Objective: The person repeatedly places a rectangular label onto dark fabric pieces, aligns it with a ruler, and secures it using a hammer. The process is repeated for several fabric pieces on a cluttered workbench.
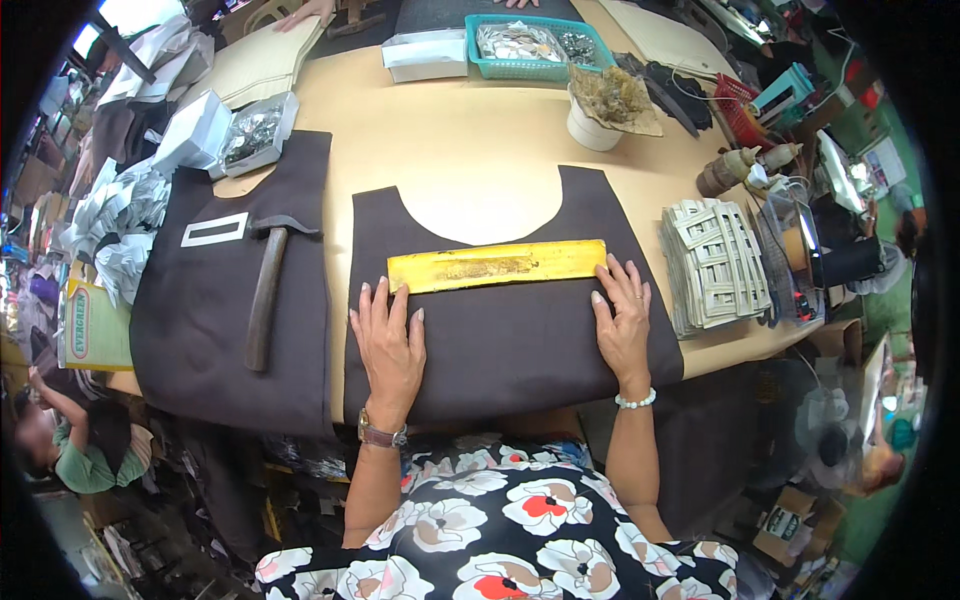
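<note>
A dark brown cut fabric panel (500,350) with a scooped top edge lies flat before me. Across it, just below the scoop, rests a long yellow strip (450,268) with a worn brownish patch along its middle. My left hand (388,345) lies open on the panel, fingertips at the strip's lower left corner. At the strip's right end, my right hand (625,325) is also open, fingers spread on the cloth and fingertips by the lower corner. To the left, a second brown panel (200,320) carries a wooden-handled hammer (266,295) and a small white rectangular frame (215,230).
White boxes (425,57), a teal basket (540,70) of small parts and a white tub (595,125) stand at the far side. Stacked slotted templates (715,265) sit at the right edge. Crumpled white paper (115,225) piles up at left. Other people's hands show at the far edge.
</note>
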`<action>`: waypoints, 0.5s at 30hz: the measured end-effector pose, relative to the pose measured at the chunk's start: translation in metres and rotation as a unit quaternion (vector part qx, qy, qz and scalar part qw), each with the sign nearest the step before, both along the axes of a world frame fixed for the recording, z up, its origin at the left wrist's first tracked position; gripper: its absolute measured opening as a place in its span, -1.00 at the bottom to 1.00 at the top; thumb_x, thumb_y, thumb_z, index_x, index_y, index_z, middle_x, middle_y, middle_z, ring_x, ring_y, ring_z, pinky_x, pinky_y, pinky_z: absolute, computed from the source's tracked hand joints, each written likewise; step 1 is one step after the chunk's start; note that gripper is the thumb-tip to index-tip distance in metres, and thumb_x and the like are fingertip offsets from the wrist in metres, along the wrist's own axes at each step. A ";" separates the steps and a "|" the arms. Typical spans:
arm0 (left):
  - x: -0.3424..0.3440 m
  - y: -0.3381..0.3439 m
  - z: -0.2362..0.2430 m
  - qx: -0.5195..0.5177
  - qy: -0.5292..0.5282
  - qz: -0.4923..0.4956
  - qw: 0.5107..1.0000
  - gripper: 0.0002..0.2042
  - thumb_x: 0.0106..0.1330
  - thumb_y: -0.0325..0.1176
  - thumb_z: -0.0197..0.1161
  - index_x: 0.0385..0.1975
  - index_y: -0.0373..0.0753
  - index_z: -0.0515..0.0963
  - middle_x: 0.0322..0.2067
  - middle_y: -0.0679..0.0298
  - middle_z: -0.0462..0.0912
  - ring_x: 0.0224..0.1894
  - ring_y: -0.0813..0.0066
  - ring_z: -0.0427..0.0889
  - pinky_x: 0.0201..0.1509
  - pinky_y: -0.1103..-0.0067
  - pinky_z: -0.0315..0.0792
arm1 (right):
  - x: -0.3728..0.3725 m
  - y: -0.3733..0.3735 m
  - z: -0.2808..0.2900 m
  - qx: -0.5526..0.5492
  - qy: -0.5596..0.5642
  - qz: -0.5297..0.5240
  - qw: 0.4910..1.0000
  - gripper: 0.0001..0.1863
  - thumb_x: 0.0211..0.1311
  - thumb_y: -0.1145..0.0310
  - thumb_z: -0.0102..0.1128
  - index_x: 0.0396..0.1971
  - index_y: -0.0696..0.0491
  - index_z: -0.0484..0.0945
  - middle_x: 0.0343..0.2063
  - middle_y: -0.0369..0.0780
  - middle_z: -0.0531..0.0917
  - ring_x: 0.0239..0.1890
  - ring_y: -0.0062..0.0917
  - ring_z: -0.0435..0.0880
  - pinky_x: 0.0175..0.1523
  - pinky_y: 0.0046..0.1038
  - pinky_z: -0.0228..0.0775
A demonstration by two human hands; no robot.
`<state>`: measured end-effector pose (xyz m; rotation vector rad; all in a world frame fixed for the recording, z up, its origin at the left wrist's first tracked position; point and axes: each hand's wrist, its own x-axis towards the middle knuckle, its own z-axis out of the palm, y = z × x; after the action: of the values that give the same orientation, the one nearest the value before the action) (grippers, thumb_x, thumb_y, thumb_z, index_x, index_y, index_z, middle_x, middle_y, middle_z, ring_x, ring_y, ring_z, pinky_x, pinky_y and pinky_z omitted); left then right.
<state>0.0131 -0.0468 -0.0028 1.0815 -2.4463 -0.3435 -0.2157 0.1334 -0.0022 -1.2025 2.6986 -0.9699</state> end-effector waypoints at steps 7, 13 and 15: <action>0.004 0.005 -0.001 0.010 0.002 0.013 1.000 -0.64 0.30 -0.42 0.11 0.10 -0.26 0.45 0.20 0.02 0.35 0.32 -0.04 0.17 0.34 0.03 -0.01 | 0.001 -0.002 -0.002 0.018 0.013 -0.003 1.000 -0.61 0.31 0.31 -0.03 0.11 0.04 0.48 0.23 -0.20 0.39 0.35 -0.18 0.17 0.40 -0.01 -0.23; 0.002 0.005 -0.003 0.004 -0.010 0.007 1.000 -0.65 0.30 -0.43 0.09 0.09 -0.27 0.45 0.20 0.06 0.35 0.32 -0.04 0.16 0.33 0.00 -0.02 | 0.000 -0.002 -0.006 0.013 0.025 -0.015 0.999 -0.59 0.33 0.28 -0.05 0.14 0.05 0.45 0.24 -0.19 0.38 0.34 -0.18 0.17 0.40 -0.02 -0.20; 0.002 0.004 -0.003 0.007 -0.008 0.007 1.000 -0.65 0.30 -0.43 0.09 0.09 -0.27 0.45 0.20 0.05 0.35 0.32 -0.04 0.16 0.33 -0.01 -0.02 | 0.000 -0.003 -0.006 0.014 0.027 -0.014 0.999 -0.59 0.33 0.27 -0.05 0.14 0.06 0.45 0.24 -0.19 0.39 0.34 -0.18 0.18 0.40 -0.02 -0.20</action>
<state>0.0150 -0.0424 -0.0054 1.1115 -2.4532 -0.3501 -0.2154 0.1303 -0.0080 -1.2065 2.7682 -0.9129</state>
